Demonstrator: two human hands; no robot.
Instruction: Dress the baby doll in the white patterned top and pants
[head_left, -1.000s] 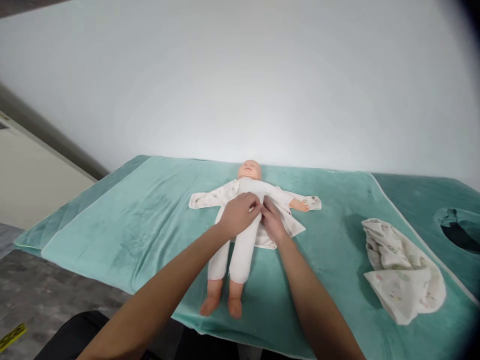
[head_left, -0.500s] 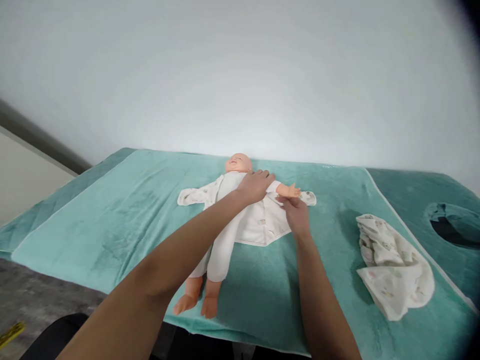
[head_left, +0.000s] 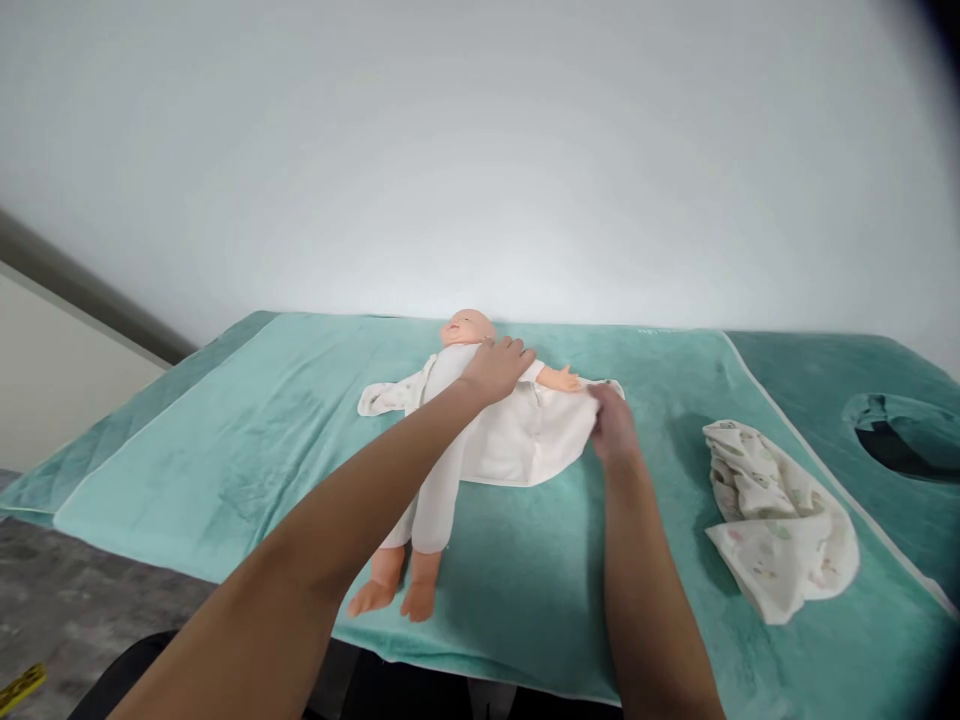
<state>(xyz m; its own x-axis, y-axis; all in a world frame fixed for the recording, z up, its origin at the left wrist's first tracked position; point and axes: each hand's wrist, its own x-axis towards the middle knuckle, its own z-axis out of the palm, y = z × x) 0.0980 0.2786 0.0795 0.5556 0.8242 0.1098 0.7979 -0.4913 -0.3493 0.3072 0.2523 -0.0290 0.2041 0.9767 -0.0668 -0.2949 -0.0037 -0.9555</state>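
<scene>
Here, a doll lies face up on a green-covered bench

We see a bald, peach-coloured head, bare hands and feet, and a plain white torso and legs. Its long axis runs away from us, slightly aslant: head toward the wall, feet toward the near edge and a little left. An open white shirt spreads beneath it. Our left hand rests on its chest; whether it grips, we cannot tell. Our right hand, blurred, pinches the shirt's edge.
</scene>
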